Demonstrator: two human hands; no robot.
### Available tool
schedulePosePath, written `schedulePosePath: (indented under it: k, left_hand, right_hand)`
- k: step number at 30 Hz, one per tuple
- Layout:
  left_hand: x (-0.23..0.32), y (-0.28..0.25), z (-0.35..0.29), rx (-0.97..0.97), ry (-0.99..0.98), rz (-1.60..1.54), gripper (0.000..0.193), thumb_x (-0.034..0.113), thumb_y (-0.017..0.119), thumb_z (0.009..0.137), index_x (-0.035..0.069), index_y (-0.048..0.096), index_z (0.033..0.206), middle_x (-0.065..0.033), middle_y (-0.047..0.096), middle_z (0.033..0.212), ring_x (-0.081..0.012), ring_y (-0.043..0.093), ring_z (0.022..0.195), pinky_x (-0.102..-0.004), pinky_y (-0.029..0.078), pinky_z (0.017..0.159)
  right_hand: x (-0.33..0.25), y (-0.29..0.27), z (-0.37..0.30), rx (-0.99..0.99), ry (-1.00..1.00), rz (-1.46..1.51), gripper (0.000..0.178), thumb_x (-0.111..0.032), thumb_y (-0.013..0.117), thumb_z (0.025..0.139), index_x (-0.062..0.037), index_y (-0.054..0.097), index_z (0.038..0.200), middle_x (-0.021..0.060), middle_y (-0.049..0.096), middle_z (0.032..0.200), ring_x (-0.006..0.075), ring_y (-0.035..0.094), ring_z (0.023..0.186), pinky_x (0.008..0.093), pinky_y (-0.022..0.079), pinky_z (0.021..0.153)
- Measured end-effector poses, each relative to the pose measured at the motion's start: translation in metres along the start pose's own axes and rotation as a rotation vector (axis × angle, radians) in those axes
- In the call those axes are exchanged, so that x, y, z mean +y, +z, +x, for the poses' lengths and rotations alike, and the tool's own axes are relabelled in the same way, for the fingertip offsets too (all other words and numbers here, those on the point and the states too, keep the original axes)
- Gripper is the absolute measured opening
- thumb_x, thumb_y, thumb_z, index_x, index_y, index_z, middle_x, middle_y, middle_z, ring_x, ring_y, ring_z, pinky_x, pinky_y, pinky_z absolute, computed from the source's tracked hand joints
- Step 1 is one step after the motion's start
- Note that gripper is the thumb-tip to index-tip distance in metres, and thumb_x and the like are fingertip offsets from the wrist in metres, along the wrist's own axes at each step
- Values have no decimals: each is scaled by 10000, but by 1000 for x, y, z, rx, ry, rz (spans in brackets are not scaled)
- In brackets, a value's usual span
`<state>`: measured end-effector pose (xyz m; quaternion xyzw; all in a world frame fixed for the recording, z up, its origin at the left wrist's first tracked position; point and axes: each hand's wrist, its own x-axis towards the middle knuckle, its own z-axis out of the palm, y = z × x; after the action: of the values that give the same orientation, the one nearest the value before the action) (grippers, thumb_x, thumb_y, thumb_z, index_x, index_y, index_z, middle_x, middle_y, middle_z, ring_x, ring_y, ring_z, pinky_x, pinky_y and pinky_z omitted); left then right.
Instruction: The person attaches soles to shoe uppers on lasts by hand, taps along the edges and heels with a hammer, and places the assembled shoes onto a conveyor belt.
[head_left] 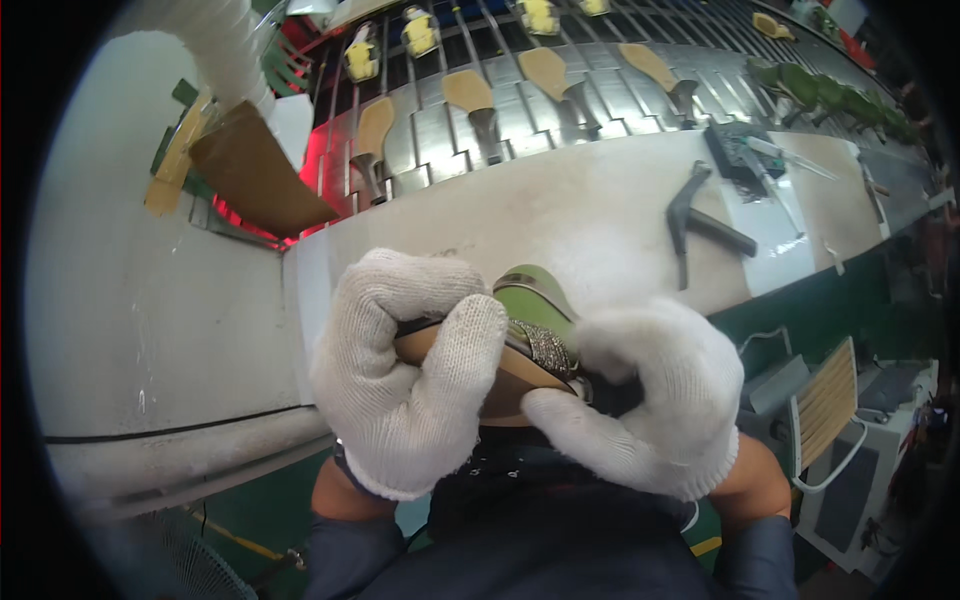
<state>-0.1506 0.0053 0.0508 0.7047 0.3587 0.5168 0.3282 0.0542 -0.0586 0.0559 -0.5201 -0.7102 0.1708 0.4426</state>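
Note:
Both my hands wear white knit gloves and hold one sandal above the near edge of the bench. The sandal has a tan sole (505,385) and a dark glittery strap (547,348) around a green shoe last (527,290). My left hand (415,370) is closed on the sole's left part, its thumb lying across it. My right hand (655,395), slightly blurred, is closed at the other side, with its thumb against the sole's edge and its curled fingers by the strap. Those fingertips are partly hidden.
Beyond the pale bench (460,215) runs a slatted metal conveyor (420,130) carrying several tan soles (468,90) with dark heels. A hammer (720,232) lies at the right, near a dark block (738,155) with tools. A large pale housing (150,300) stands left; a wood-slatted chair (827,405) is at right.

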Motion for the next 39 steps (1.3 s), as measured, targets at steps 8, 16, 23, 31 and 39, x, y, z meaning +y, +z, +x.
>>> schedulePosePath:
  k: [8,16,23,31,39]
  left_hand:
    - [-68,57,11,-49,-404,-753,408,258,420,1198,-27,710,1225,-135,776,1162,-227,730,1059,-400,579,978]
    - [-170,47,-18,101,-359,-549,410,265,459,1149,-37,671,1327,-129,741,1146,-251,744,1030,-397,609,915]
    - [-155,47,37,-287,-240,-416,193,89,608,990,3,747,1093,-36,725,1003,-118,671,931,-265,520,852]
    - [-136,55,33,-275,-169,-478,780,600,306,1182,-42,749,1148,-113,743,1091,-170,703,997,-320,560,944]
    - [-126,55,24,-277,-297,-398,1144,842,12,1055,-30,750,1116,-117,716,1127,-201,698,998,-343,559,975]
  right_hand:
    - [45,-61,28,-58,126,199,544,-234,686,999,38,605,1462,234,722,1311,321,726,1210,422,555,1071]
    - [88,26,-92,310,729,1189,446,-168,607,1125,33,487,1504,182,649,1395,293,737,1207,439,704,875]
    - [76,12,-16,-12,173,100,761,-175,925,844,-10,597,1510,91,668,942,201,676,808,336,602,783]
    - [36,-17,53,-256,-141,-145,291,-86,905,798,-88,815,1074,95,784,935,245,751,768,350,599,698]
    - [51,6,24,-187,-315,-354,380,-94,954,763,-89,826,1121,88,774,919,283,722,721,391,567,645]
